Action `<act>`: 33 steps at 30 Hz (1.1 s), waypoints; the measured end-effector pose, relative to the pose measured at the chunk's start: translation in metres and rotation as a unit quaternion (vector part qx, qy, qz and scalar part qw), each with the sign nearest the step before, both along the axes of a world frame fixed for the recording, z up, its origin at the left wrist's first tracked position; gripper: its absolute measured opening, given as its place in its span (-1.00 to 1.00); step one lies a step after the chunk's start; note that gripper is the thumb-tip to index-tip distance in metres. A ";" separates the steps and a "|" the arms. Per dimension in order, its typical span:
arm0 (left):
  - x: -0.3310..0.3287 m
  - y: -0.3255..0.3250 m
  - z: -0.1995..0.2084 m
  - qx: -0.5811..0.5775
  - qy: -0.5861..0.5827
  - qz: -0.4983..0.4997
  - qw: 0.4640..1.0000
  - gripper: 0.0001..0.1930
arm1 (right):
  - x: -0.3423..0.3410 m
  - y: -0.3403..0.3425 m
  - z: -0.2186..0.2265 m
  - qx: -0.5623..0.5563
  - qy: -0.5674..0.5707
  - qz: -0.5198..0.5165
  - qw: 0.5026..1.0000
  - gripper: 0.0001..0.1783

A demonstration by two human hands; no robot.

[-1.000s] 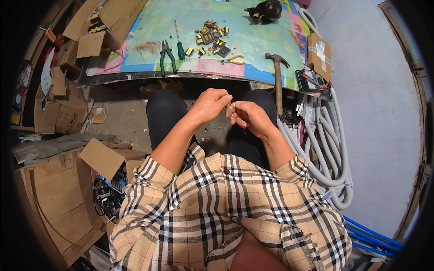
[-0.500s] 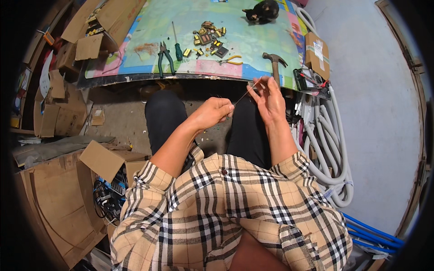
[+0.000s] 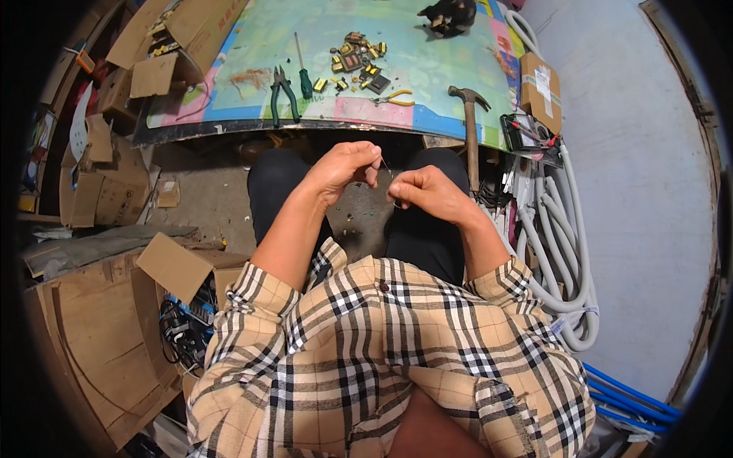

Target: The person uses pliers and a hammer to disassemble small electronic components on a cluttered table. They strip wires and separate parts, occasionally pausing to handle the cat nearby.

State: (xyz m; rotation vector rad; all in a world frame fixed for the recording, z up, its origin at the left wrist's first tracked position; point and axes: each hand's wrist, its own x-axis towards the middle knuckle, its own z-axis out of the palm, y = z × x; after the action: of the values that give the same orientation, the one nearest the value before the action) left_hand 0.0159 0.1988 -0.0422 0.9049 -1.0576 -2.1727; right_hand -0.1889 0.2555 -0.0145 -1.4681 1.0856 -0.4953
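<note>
Above my knees, my left hand (image 3: 350,166) is closed, its fingertips pinching a thin wire (image 3: 387,166). The wire spans the small gap to my right hand (image 3: 427,189), which is also closed on it, slightly lower and nearer to me. Beyond my hands, on the table, lies a pile of small yellow-and-black transformer parts (image 3: 359,61). Left of it are green-handled pliers (image 3: 282,98) and a green screwdriver (image 3: 305,80). Small yellow-handled pliers (image 3: 395,98) rest to its right. A claw hammer (image 3: 471,130) lies with its handle past the table's near edge.
A cat (image 3: 449,17) is at the table's far right. Cardboard boxes (image 3: 156,76) stand on the left, and an open box of cables (image 3: 183,282) is beside my left arm. Coiled grey hose (image 3: 565,252) and blue tubes (image 3: 626,401) lie on the right by the wall.
My right hand has come down and toward me, its spread fingers now closed. My left hand has risen slightly away from me. The wire between them now slants the other way.
</note>
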 end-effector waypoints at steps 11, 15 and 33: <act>-0.016 0.020 -0.006 0.090 0.054 -0.064 0.992 -0.74 | 0.006 -0.030 -0.008 0.116 -0.482 -0.446 0.745 -0.79; -0.009 0.016 -0.006 0.070 0.029 -0.063 0.995 -0.73 | -0.016 -0.035 -0.018 0.142 -0.474 -0.348 0.796 -0.81; -0.017 0.020 0.001 0.066 0.026 -0.070 0.995 -0.72 | -0.001 -0.036 -0.022 0.064 -0.422 -0.417 0.802 -0.81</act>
State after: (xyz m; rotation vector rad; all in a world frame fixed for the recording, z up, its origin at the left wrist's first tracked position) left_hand -0.0013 0.2189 -0.0414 0.8499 -0.9875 -2.3924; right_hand -0.1901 0.2191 -0.0363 -0.4228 0.9272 -1.4961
